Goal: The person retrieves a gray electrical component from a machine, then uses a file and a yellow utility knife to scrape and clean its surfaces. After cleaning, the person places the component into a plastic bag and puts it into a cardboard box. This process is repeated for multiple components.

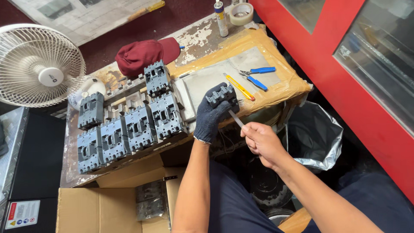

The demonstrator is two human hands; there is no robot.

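Cardboard box below the workbench's near edge holds 1 grey breaker. Gloved left hand grips a grey breaker part at the near edge; bare right hand holds a thin tool against it. 6 breakers crowd the left end. Silver bin bag alongside.

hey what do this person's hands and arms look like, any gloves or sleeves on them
The left hand wears a dark blue-grey knitted work glove with a pale edge at the cuff, ending at the wrist. The right hand is bare, with no glove. Both forearms are uncovered; no sleeves, watch or bands show in this view.
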